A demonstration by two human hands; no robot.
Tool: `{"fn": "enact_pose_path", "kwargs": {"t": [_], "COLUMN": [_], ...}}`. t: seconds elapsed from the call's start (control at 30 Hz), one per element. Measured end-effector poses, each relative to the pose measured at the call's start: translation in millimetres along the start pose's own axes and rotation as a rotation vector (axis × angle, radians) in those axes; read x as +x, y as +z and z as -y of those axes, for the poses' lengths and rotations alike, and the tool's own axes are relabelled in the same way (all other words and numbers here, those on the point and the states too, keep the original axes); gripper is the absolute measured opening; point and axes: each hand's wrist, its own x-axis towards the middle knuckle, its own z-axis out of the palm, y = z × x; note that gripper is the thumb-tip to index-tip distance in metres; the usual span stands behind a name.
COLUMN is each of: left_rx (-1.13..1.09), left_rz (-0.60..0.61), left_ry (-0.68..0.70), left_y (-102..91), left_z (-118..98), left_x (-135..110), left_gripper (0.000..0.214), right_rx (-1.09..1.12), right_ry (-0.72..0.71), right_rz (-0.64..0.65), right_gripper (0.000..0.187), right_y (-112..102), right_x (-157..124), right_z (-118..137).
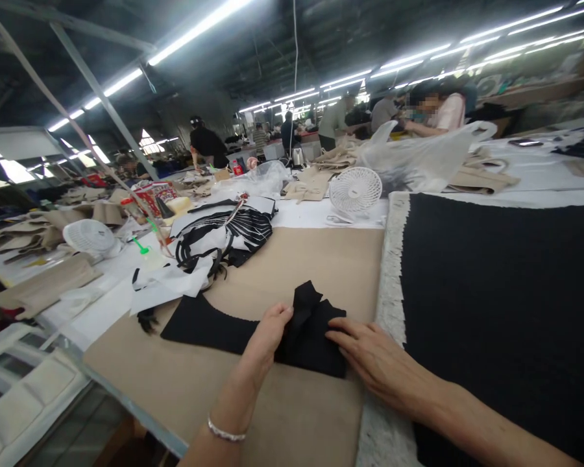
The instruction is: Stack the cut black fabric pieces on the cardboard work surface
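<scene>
A small piece of black fabric (214,327) lies on the tan board (292,272) in front of me, its right end bunched up. My left hand (268,334) pinches that raised fold of black fabric, fingers closed on it. My right hand (372,360) rests flat on the right edge of the same piece, fingers stretched out and pressing down. A silver bracelet (225,433) circles my left wrist.
A large black cloth with a fringed cream border (496,305) covers the table on the right. Striped black-and-white fabric and white pieces (224,240) lie beyond. Two small white fans (355,190) (88,237), plastic bags and tan pieces crowd the far table. Other people work at the back.
</scene>
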Motion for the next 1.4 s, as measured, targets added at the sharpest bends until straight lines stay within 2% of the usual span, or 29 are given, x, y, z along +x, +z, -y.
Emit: {"fn": "enact_pose_path", "kwargs": {"t": [0.2,0.3,0.37,0.43,0.5,0.6,0.7,0.77,0.83,0.93,1.13,1.4], "left_rx": [0.013,0.089,0.206,0.371,0.537,0.700,0.739,0.701,0.659,0.616,0.525,0.525], "left_rz": [-0.025,0.005,0.052,0.096,0.118,0.079,0.008,-0.042,-0.084,-0.126,-0.119,-0.119], "left_ry": [-0.013,0.069,0.151,0.236,0.308,0.365,0.394,0.348,0.245,0.143,0.120,0.144], "left_y": [1.6,5.5,7.7,9.8,12.4,16.8,17.5,14.0,8.3,0.7,-0.2,1.1], "left_z": [2,3,4,5,7,9,8,6,5,3,4,8], "left_x": [2,-7,-15,-23,-28,-29,-24,-20,-16,-11,-6,-3], "left_gripper": [0.033,0.036,0.044,0.065,0.076,0.060,0.041,0.032,0.023,0.020,0.032,0.037], "right_rx": [-0.158,-0.192,-0.201,-0.205,-0.207,-0.199,-0.197,-0.200,-0.199,-0.199,-0.281,-0.254], "right_ry": [0.028,0.041,0.064,0.079,0.078,0.074,0.091,0.094,0.071,0.005,-0.116,-0.146], "right_rz": [-0.018,-0.045,-0.034,-0.003,0.010,0.003,0.005,-0.010,-0.053,-0.138,-0.132,-0.120], "right_gripper": [0.034,0.027,0.020,0.012,0.012,0.014,0.022,0.022,0.023,0.032,0.042,0.045], "right_y": [12,11,7,3,-1,-5,-5,-2,4,16,32,30], "right_x": [18,19,19,20,25,33,38,36,29,17,-2,-3], "right_z": [-7,-4,-1,1,2,2,2,2,1,-3,-17,-18]}}
